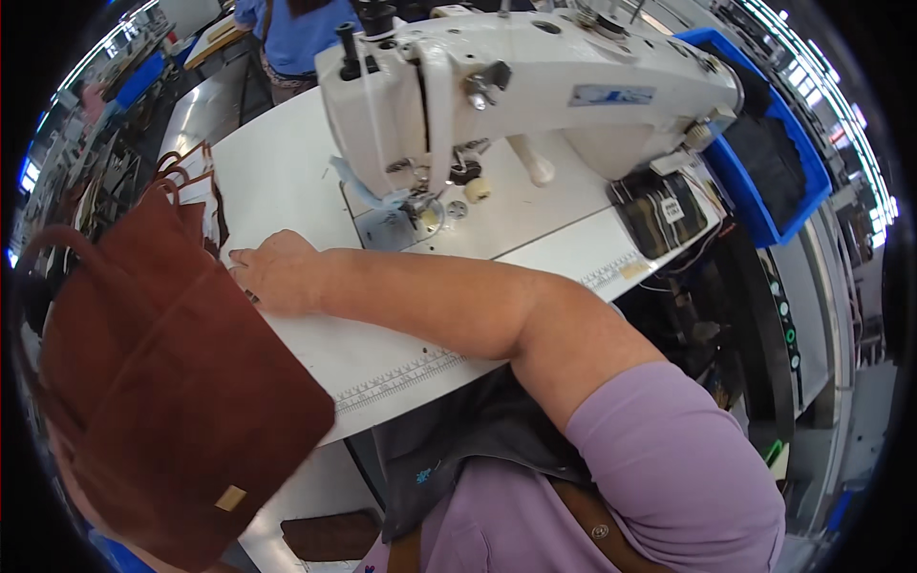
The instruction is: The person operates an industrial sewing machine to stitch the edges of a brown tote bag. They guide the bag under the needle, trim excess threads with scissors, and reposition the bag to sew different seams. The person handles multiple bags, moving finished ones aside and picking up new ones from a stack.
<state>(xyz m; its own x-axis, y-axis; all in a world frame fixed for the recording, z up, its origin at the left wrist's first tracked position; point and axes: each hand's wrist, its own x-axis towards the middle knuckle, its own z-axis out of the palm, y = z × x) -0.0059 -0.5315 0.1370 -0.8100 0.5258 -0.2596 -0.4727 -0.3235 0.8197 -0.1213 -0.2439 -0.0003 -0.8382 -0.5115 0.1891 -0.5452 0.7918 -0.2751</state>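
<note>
A large reddish-brown handbag (181, 372) with long handles and a small gold plate fills the left side, tilted in front of the table. My right hand (277, 272) reaches across the white sewing table, at the bag's right edge. Its visible fingers point left and look stretched out; the others are hidden behind the bag. My left hand is out of sight behind the bag, and only a little of that arm shows at the lower left. Beyond the handbag, more brown pieces with handles and white paper (201, 186) stand on the table.
A white sewing machine (535, 81) stands across the table, its needle area (420, 210) beyond my right forearm. A blue bin (778, 162) holds dark material at the right. Measuring tape (401, 380) runs along the table's near edge. A brown piece (330, 537) lies below; another person (306, 43) stands far off.
</note>
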